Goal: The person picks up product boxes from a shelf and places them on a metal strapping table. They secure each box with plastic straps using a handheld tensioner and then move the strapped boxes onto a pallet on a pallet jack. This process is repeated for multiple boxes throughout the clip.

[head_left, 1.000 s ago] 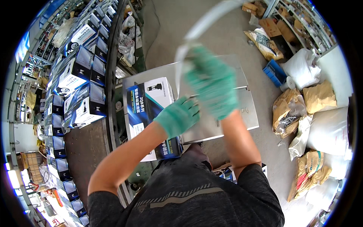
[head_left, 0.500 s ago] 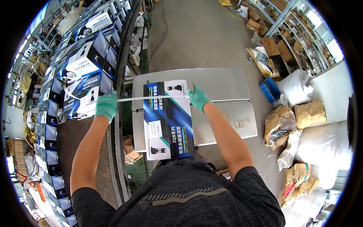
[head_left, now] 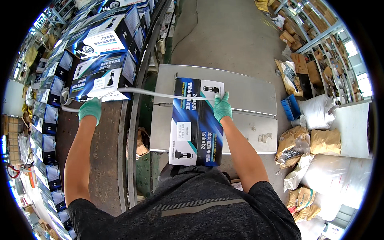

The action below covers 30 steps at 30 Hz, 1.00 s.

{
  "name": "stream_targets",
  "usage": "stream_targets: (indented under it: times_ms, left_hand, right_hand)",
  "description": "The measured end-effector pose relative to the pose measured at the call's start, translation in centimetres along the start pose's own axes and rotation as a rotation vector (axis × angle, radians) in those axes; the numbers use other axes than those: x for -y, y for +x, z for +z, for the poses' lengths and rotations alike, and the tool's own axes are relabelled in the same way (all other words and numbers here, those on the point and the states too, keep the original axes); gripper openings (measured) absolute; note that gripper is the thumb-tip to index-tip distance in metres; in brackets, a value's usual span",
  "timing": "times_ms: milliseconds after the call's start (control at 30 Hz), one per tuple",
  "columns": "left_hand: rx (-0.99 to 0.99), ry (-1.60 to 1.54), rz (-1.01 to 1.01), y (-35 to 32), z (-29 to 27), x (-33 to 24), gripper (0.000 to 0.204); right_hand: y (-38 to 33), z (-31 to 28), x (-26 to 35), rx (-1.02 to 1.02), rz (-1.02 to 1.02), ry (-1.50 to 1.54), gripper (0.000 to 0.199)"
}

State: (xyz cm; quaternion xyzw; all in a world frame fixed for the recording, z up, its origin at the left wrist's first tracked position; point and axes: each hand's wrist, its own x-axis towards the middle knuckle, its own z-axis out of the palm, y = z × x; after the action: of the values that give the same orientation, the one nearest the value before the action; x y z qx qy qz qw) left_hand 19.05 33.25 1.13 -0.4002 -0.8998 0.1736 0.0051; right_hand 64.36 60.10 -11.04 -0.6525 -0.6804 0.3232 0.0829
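Observation:
A blue, white and black printed carton [head_left: 197, 128] lies on the grey metal tabletop [head_left: 251, 134] in front of me. A white plastic strap [head_left: 160, 94] runs loosely across the carton's upper part and out to the left. My right hand [head_left: 222, 109], in a green glove, is closed on the strap by the carton's right edge. Well out to the left, my green-gloved left hand [head_left: 90, 111] is closed around the strap, its fingertips slightly blurred. More of the strap trails from behind that hand toward the stacked cartons.
Similar cartons [head_left: 102, 38] are stacked along the left, beyond a dark metal rail [head_left: 132, 128]. To the right on the floor are a blue bin [head_left: 290, 108], white sacks [head_left: 318, 111] and brown paper bags [head_left: 294, 146]. Shelves of boxes [head_left: 320, 52] stand at the far right.
My left hand has moved left and away from the carton, with a longer stretch of strap between my hands. My right hand stays at the carton's right edge. The whole view has shifted.

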Motion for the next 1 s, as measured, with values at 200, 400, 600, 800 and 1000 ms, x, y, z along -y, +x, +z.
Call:
stream_targets:
  times_ms: [200,400,600,800,1000]
  left_hand:
    - [0.34,-1.603,0.098,1.1,1.5,-8.2,0.026]
    - [0.482,-2.268,-0.241,3.4,6.8,-18.3,0.026]
    - [0.303,-2.218,-0.557,5.6,15.7,-21.9,0.024]
    - [0.11,-2.047,-0.529,6.4,20.2,-22.3,0.027]
    - [0.279,-2.14,-0.468,5.0,18.6,-25.4,0.026]
  right_hand:
    - [-0.2,0.4,0.7,-0.076,0.01,-0.103,0.082]
    - [0.3,0.9,0.4,-0.095,0.003,-0.138,0.08]
    - [0.4,1.1,0.1,-0.12,0.018,-0.18,0.078]
    - [0.6,1.4,0.1,-0.139,0.009,-0.18,0.077]
    - [0.5,1.4,0.4,-0.152,0.003,-0.17,0.076]
